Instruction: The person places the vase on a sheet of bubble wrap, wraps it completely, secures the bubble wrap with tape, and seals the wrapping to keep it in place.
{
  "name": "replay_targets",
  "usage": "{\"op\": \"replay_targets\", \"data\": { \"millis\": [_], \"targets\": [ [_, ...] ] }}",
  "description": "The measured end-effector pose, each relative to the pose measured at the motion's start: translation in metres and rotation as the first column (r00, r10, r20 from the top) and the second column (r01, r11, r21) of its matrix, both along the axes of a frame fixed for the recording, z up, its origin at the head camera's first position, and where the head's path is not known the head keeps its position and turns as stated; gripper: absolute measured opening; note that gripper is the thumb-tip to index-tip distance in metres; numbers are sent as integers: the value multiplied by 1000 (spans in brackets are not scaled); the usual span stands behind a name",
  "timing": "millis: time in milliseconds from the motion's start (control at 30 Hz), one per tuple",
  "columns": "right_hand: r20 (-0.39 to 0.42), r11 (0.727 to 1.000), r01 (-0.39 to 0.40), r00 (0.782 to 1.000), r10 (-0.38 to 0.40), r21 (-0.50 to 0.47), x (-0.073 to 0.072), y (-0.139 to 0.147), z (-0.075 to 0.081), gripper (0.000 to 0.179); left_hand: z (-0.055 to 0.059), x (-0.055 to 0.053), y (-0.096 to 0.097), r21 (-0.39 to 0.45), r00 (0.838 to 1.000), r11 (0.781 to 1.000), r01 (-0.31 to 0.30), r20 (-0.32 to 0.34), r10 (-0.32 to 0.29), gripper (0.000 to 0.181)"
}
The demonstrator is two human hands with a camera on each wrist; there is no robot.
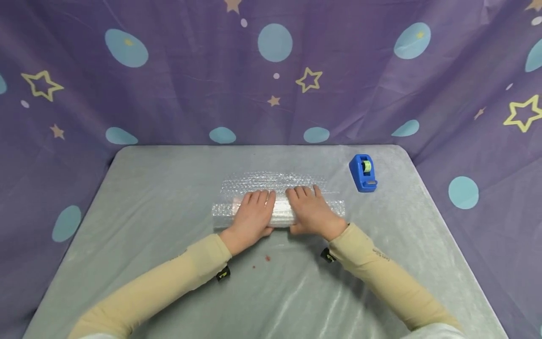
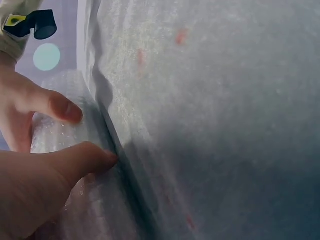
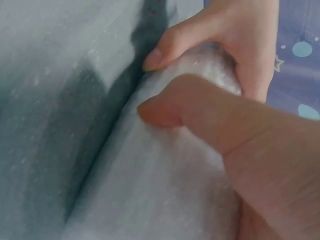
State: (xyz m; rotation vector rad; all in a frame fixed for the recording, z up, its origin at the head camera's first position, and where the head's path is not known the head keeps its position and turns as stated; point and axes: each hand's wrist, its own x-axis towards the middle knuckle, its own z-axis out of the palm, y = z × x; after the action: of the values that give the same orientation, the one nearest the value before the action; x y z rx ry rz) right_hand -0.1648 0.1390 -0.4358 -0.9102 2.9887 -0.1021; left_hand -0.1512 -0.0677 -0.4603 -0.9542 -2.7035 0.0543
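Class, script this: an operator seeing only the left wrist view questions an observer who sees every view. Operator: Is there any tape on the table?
Observer: Yes, a blue tape dispenser, toward the far right corner of the table.
Operator: Does anything lie just beyond the roll?
Observer: Yes, a spread sheet of bubble wrap.
Operator: Which way do the fingers point?
Observer: On both the left hand and right hand, toward the purple backdrop.

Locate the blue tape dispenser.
In the head view, the blue tape dispenser sits near the far right corner of the grey cloth-covered table, beyond and right of the right hand.
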Motion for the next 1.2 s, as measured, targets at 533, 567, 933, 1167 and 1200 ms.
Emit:
{"op": "replay_targets", "data": {
  "millis": [533,567,933,1167,1200],
  "targets": [
    [-246,999,-14,969,20,29,33,6,-5,106,6,4,-1,72,1000,997,-10,9,9,94],
    [-249,1000,-14,968,21,27,34,6,-6,108,6,5,-2,80,1000,997,-7,14,5,93],
    [-293,1000,-13,956,17,15,38,8,-22,109,6,8,-5,102,998,995,25,48,-30,87],
    [-350,999,-28,936,33,20,32,6,-27,102,10,8,-8,79,996,997,10,90,-17,110],
    [-346,999,-29,937,33,16,32,6,-26,102,10,8,-8,79,995,997,10,97,-18,112]
  ]
}}
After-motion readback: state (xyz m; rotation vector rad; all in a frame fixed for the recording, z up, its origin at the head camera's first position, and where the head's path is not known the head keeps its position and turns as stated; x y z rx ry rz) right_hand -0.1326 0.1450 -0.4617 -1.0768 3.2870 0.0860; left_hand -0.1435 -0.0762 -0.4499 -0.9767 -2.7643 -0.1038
